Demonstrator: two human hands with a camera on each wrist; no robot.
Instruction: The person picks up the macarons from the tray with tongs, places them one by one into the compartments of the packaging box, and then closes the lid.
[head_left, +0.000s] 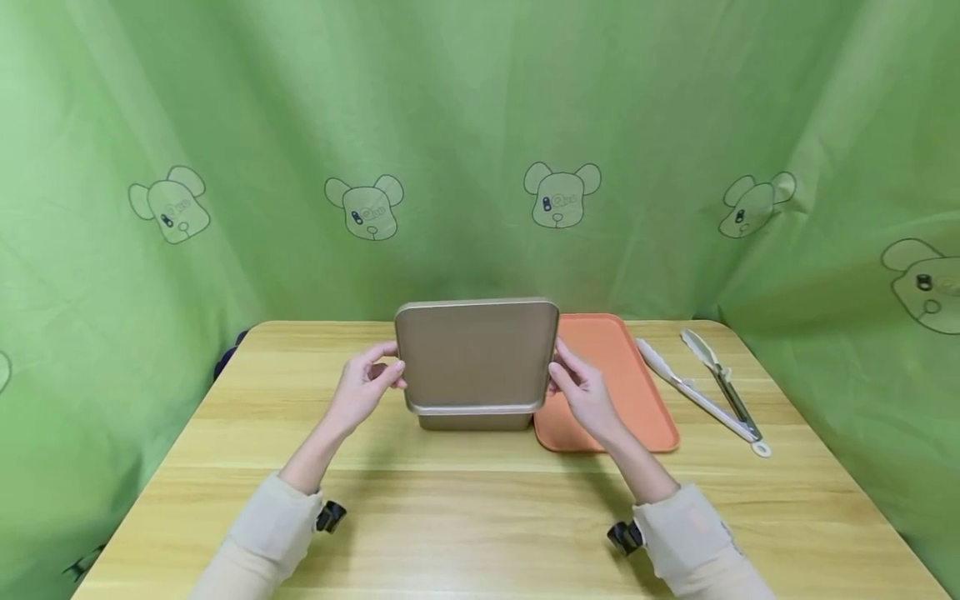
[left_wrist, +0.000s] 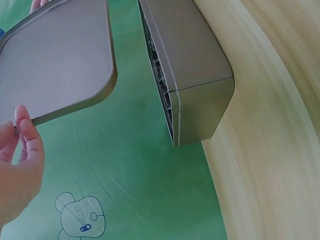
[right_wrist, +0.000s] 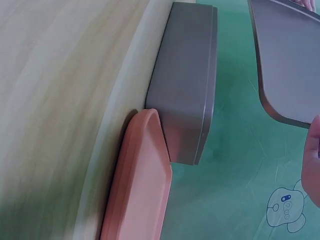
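Both hands hold up a brown-grey rectangular lid [head_left: 476,354] with rounded corners, tilted so its broad face shows in the head view. My left hand [head_left: 365,379] pinches its left edge between thumb and fingers; my right hand [head_left: 585,392] pinches the opposite edge. Below and behind it stands a deep box [head_left: 475,422] of the same colour, mostly hidden by the lid in the head view. Both wrist views show a gap between the lid [left_wrist: 60,60] and the box [left_wrist: 200,55]. Dark, shiny contents [left_wrist: 159,75] show along the box's rim in the left wrist view.
An orange tray [head_left: 607,383] lies right beside the box, its edge against the box's side in the right wrist view. Farther right on the wooden table [head_left: 465,517] lie spread tongs [head_left: 720,400] with pale tips. A green curtain [head_left: 465,150] encloses the table's back and sides.
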